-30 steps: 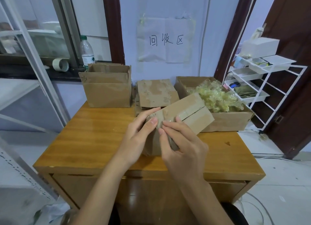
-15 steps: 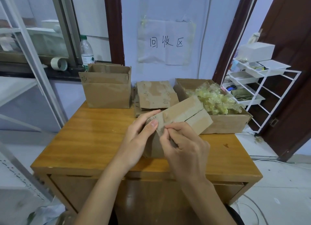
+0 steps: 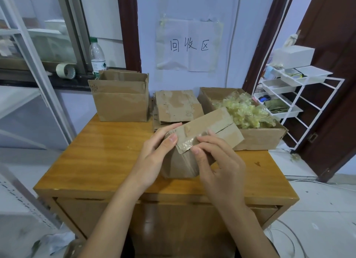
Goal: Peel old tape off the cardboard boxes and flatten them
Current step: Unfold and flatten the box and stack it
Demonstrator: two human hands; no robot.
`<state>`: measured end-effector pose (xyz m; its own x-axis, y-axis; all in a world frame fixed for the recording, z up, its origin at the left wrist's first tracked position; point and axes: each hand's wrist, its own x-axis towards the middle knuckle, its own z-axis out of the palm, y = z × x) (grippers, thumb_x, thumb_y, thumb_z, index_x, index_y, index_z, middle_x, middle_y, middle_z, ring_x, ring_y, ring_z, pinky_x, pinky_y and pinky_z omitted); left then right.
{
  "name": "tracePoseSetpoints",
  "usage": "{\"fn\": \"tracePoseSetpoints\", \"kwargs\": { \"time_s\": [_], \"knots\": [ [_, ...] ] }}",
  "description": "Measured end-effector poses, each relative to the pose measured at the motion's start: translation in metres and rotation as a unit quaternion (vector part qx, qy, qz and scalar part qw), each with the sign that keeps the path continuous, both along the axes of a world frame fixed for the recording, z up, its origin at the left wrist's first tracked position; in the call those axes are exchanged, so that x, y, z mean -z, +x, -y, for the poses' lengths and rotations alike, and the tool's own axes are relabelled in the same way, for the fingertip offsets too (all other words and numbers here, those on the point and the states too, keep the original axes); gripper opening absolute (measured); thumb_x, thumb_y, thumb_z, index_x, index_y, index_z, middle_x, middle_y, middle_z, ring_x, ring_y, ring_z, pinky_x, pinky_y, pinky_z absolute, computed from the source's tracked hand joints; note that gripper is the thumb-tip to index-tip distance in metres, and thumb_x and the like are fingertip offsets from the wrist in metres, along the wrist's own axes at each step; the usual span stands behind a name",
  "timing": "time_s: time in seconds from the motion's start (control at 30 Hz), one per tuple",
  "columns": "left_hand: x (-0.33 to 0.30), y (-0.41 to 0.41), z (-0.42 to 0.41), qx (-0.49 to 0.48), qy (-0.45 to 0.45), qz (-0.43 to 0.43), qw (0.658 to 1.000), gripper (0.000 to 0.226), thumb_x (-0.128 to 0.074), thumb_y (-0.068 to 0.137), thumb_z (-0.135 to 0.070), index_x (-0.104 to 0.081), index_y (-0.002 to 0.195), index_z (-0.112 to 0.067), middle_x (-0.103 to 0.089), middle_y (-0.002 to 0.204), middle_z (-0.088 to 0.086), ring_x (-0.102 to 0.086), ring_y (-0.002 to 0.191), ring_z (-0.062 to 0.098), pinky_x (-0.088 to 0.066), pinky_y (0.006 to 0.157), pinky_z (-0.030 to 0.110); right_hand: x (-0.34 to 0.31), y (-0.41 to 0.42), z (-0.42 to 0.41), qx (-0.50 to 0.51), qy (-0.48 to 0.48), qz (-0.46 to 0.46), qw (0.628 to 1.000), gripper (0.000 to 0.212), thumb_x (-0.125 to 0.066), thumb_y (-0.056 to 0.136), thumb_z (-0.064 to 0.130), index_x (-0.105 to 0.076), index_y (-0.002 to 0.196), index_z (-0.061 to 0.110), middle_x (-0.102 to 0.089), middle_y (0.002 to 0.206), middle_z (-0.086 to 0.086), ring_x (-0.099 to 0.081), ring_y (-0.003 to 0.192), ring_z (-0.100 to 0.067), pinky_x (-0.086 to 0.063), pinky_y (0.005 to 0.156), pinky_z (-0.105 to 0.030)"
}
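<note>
Light, stiff box (image 3: 200, 134): left hand (image 3: 156, 157) grips its end, right hand (image 3: 215, 161) seemingly pinches the glossy tape (image 3: 185, 145) edge.

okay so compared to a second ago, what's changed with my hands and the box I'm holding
The right hand has pinched the end of the tape at the box's near corner and begun lifting it; earlier its fingers lay flatter on that corner. The left hand still holds the small box in the same place on the table. The open box, the flattened stack and the box of old tape have not moved.
</note>
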<state>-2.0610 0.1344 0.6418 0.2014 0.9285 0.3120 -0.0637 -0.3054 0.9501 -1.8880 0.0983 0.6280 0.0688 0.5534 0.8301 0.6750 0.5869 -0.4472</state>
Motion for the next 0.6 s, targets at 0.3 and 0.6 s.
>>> {"fn": "tracePoseSetpoints", "kwargs": {
  "time_s": [0.3,0.6],
  "knots": [
    [-0.007,-0.003,-0.015,-0.01,0.015,-0.011,1.0,0.032,-0.045,0.107,-0.029,-0.069,0.125,-0.017,-0.076,0.114,-0.009,-0.068,0.107,0.003,-0.048,0.085,0.011,-0.018,0.013,-0.014,-0.049,-0.038,0.112,0.992,0.019,-0.067,0.099,0.008,-0.076,0.115,0.012,-0.066,0.116,0.004,-0.059,0.112,-0.012,-0.05,0.096,-0.027],
    [-0.011,-0.021,-0.042,-0.057,0.009,-0.007,0.998,0.051,-0.033,0.094,-0.033,-0.072,0.115,-0.009,-0.074,0.111,0.007,-0.065,0.104,0.02,-0.047,0.088,0.038,-0.037,0.043,-0.021,0.039,-0.025,0.116,0.992,0.021,-0.067,0.099,0.02,-0.076,0.116,0.014,-0.068,0.119,0.005,-0.057,0.115,-0.012,-0.047,0.103,-0.036]
  ]
}}
